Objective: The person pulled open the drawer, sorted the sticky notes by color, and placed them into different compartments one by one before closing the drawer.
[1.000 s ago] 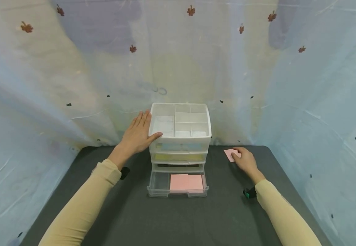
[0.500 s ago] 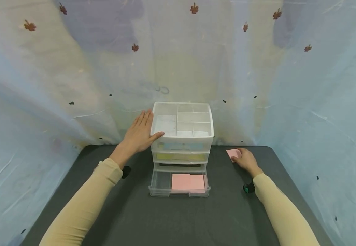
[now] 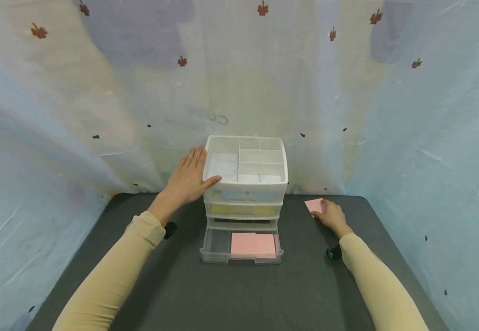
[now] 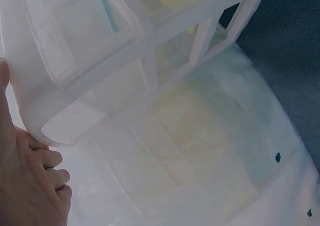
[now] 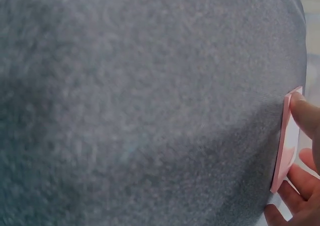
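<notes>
A white plastic drawer organizer (image 3: 245, 188) stands at the back middle of the table, with a divided tray on top. My left hand (image 3: 184, 181) rests against its upper left side, fingers straight and thumb on the front rim. The clear bottom drawer (image 3: 216, 244) is pulled out; two pink sticky note pads (image 3: 253, 244) lie side by side in its right part. To the right of the organizer, my right hand (image 3: 332, 215) pinches another pink sticky note pad (image 3: 313, 207) between thumb and fingers. In the right wrist view, this pad (image 5: 286, 146) appears edge-on near the table surface.
The dark cloth-covered table (image 3: 239, 299) extends in front and to both sides. A pale patterned curtain (image 3: 239, 92) hangs right behind the organizer and along both sides. The closed middle drawer (image 3: 244, 210) shows something yellow inside.
The view has shifted slightly, so the organizer sits a little further right in it. Both hands keep nearly the same place, the right one still pinching the pink sticky note pad.
</notes>
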Motion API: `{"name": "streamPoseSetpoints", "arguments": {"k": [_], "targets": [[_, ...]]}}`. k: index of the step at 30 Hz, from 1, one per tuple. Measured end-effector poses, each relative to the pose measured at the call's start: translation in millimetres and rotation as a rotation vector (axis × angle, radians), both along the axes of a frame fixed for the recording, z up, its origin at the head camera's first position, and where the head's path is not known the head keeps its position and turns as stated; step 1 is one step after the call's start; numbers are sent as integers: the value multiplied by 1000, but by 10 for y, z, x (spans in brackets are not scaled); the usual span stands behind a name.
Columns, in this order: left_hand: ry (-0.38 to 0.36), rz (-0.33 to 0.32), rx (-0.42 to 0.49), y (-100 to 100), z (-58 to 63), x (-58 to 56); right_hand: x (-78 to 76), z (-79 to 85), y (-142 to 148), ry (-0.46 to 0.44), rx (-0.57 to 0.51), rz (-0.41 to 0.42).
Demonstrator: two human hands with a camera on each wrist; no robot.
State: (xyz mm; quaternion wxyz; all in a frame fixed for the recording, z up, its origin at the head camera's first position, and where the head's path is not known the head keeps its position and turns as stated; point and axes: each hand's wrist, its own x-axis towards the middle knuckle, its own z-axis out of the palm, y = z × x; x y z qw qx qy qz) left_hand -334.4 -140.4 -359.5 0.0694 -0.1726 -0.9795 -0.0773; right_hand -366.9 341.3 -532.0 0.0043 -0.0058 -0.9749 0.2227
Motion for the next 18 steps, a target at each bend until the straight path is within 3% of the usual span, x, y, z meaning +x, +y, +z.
{"name": "streamPoseSetpoints", "arguments": {"k": [4, 13, 18], "targets": [[-7, -5, 9, -1, 23, 23, 6, -16, -32, 20, -53, -12], [2, -1, 8, 8, 44, 31, 73, -23, -110, 188, -172, -12], [-4, -3, 11, 10, 43, 37, 150, 4, -112, 220, -235, -42]]}}
